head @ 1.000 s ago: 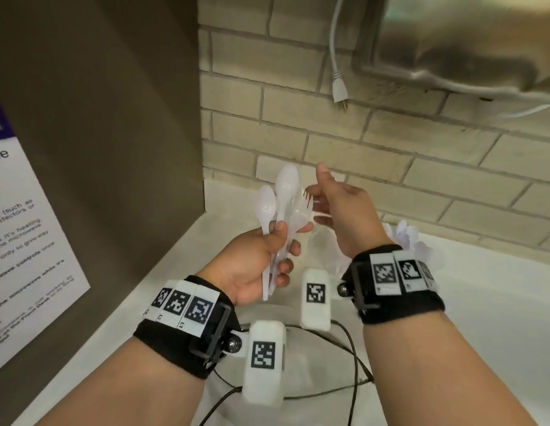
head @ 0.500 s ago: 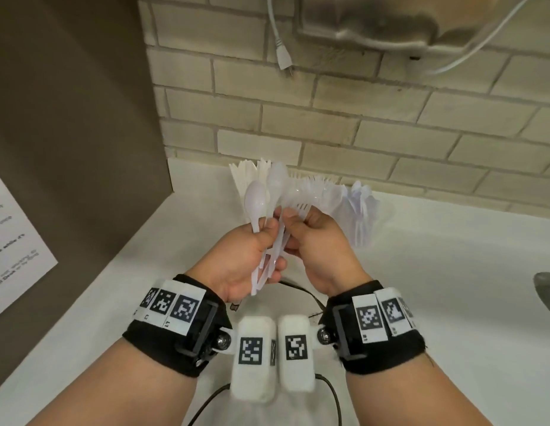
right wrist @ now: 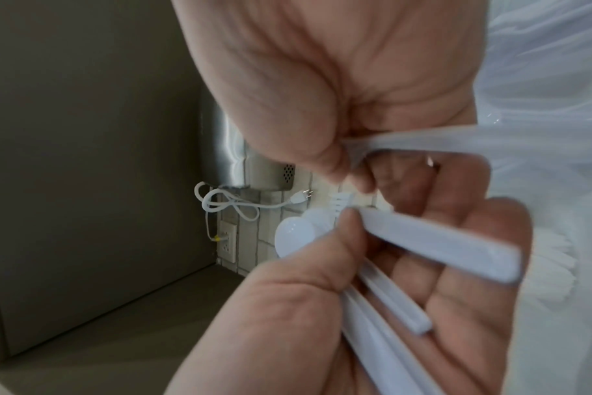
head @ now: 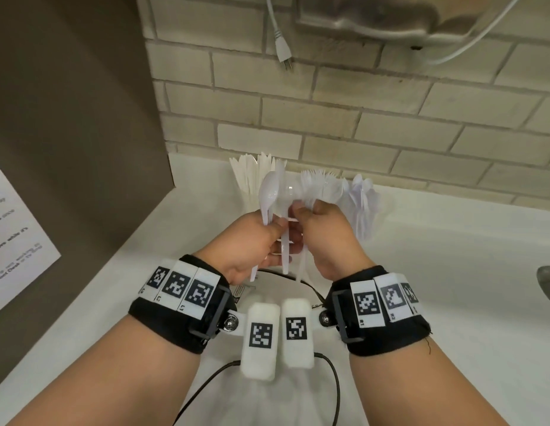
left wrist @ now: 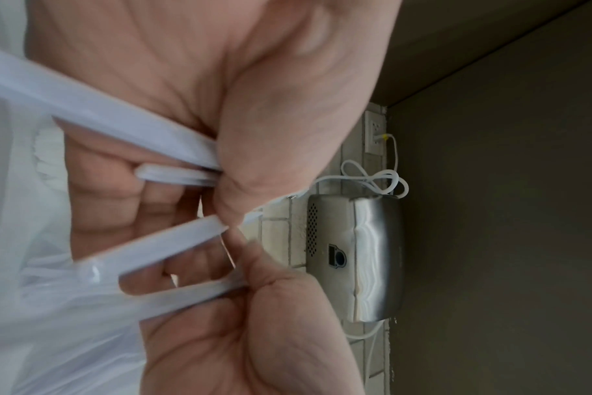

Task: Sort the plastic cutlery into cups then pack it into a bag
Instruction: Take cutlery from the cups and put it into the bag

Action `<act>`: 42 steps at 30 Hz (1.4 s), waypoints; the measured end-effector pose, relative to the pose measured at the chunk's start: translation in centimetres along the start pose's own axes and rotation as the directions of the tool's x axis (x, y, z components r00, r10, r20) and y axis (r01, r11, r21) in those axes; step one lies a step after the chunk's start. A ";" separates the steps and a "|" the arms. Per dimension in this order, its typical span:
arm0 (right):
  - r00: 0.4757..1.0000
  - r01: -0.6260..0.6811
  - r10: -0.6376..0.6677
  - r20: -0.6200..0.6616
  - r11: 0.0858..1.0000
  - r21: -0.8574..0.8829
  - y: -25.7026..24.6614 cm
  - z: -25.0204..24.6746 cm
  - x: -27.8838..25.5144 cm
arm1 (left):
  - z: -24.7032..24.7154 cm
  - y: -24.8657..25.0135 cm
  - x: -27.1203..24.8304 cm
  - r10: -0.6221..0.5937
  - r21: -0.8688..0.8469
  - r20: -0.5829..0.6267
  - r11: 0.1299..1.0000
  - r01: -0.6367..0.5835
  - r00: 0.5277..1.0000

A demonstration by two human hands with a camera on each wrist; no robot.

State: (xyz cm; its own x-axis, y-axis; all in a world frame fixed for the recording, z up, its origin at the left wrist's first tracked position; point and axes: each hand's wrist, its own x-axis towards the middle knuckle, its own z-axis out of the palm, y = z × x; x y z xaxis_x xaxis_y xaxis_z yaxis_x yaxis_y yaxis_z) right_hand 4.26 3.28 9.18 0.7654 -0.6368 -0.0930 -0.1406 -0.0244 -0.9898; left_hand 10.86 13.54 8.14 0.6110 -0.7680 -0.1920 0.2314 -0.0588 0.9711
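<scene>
My left hand (head: 264, 241) grips a bunch of white plastic cutlery (head: 269, 192), spoon bowls pointing up and handles sticking out below the fist. Close beside it, my right hand (head: 320, 232) pinches one piece of that bunch between thumb and fingers. In the right wrist view, fork tines (right wrist: 340, 199) and spoon bowls (right wrist: 294, 236) show between the two hands. Behind the hands, against the wall, stand sorted bunches: knives (head: 252, 173), forks (head: 324, 186) and spoons (head: 363, 201); their cups are barely visible. A translucent bag (left wrist: 34, 320) hangs below the hands.
The white counter (head: 436, 287) ends at a brick wall with a steel appliance (head: 375, 20) and a dangling plug (head: 283, 53). A brown panel (head: 67, 118) with a paper notice (head: 12, 241) closes the left side. Black cables (head: 335, 379) trail under my wrists.
My right hand has come in from the right and taken hold of one piece in the bunch. Both hands have drawn together and lowered in front of the sorted cutlery.
</scene>
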 end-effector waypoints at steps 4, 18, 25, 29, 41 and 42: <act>0.985 -0.003 0.011 -0.174 0.999 0.048 -0.4 -0.7 1.0 | -0.7 0.1 0.0 0.001 0.035 -0.065 0.999 0.001 0.998; 0.984 -0.180 0.167 0.067 0.877 0.446 -0.8 -0.8 1.3 | -0.6 -0.3 -0.2 0.017 0.156 -0.016 0.988 -0.014 1.000; 0.990 -0.139 0.127 0.058 0.893 0.427 -0.6 -0.9 1.0 | -0.5 -0.9 -0.1 0.004 0.034 0.085 0.999 -0.007 0.996; 0.992 -0.122 0.105 0.063 0.906 0.406 -0.3 -1.4 1.9 | -0.9 -1.3 0.5 -0.041 -0.015 -0.015 0.999 0.041 0.999; 0.876 0.422 -0.353 -0.329 0.891 0.166 -2.2 -4.9 12.8 | -3.0 -1.2 1.9 -0.067 -0.262 0.025 0.962 0.071 0.997; 0.880 0.412 -0.345 -0.326 0.896 0.166 -1.4 -4.8 13.7 | -3.2 -1.2 1.9 -0.067 -0.302 0.067 0.949 0.084 0.996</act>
State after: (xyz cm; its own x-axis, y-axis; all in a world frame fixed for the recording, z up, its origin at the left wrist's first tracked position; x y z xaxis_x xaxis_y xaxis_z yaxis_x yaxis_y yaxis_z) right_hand 11.95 -9.05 9.84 0.5176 -0.8033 0.2948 0.2942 -0.1565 -0.9429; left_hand 14.17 14.18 6.11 0.5422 -0.8034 -0.2463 0.4999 0.0728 0.8630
